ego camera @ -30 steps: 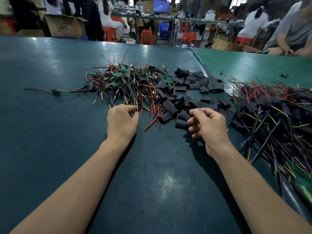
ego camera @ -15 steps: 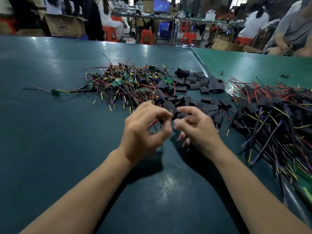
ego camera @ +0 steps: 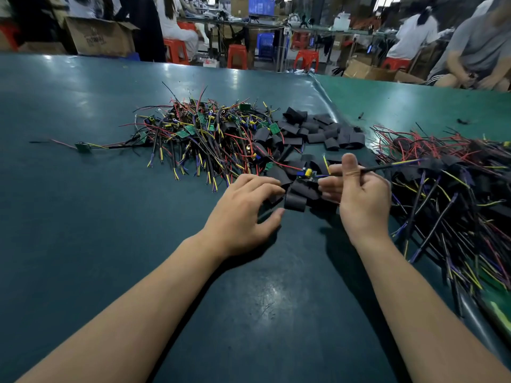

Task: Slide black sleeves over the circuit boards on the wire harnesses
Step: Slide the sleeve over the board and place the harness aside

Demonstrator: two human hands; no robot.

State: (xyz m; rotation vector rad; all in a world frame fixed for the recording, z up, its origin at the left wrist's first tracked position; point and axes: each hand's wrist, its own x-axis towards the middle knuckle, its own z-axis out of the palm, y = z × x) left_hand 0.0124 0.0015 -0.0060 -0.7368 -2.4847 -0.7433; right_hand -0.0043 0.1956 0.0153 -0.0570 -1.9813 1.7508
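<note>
Your surface (ego camera: pixel 83 244) was smooth green matting. Bare harnesses (ego camera: pixel 199 134) were piled far left, finished ones (ego camera: pixel 442 175) right, loose black sleeves (ego camera: pixel 318 131) between. Your right hand (ego camera: pixel 359 194) pinched one harness cable, its circuit board (ego camera: pixel 305 172) sticking out leftward. Your left hand (ego camera: pixel 243 214) pinched a sleeve (ego camera: pixel 296 201): light, floppy, flattened tube, so hold near the mouth. The board looked fragile: grip the cable.
</note>
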